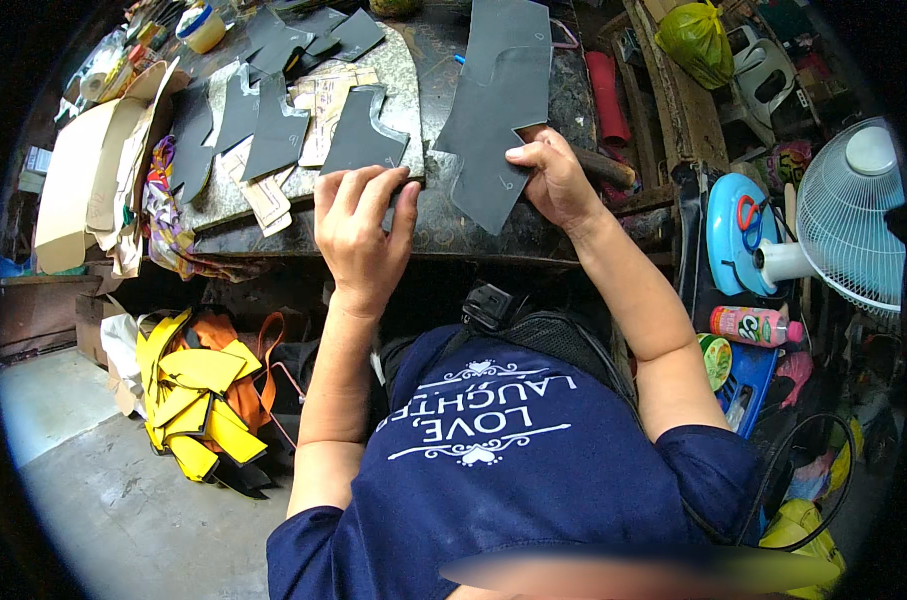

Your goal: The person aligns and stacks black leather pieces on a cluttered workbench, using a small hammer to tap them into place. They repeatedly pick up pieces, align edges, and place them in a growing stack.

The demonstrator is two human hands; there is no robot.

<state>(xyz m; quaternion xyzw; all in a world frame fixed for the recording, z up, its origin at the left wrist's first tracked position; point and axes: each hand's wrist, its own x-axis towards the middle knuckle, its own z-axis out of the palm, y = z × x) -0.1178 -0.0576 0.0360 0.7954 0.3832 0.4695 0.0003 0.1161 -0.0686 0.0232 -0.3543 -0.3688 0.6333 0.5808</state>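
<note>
My right hand (561, 185) pinches the edge of a large black sheet piece (495, 100) with small pale marks on it, thumb on top. The piece stretches from the hand toward the far side of the worktable. My left hand (361, 232) has its fingers curled and the thumb close to the fingertips; whatever is between them, if anything, is hidden. Just beyond those fingers lies a notched black cut piece (351, 135) with a greyish rim. More black cut pieces (276, 128) lie to its left, over brown paper patterns (325, 95) on a pale speckled board (401, 85).
The dark worktable (443, 215) has a red roll (605, 98) at its right. A white fan (853, 210), a blue round lid-like thing (735, 240) with red-handled scissors (748, 215) and a pink bottle (753, 325) stand right. Yellow strips (198, 375) hang at lower left.
</note>
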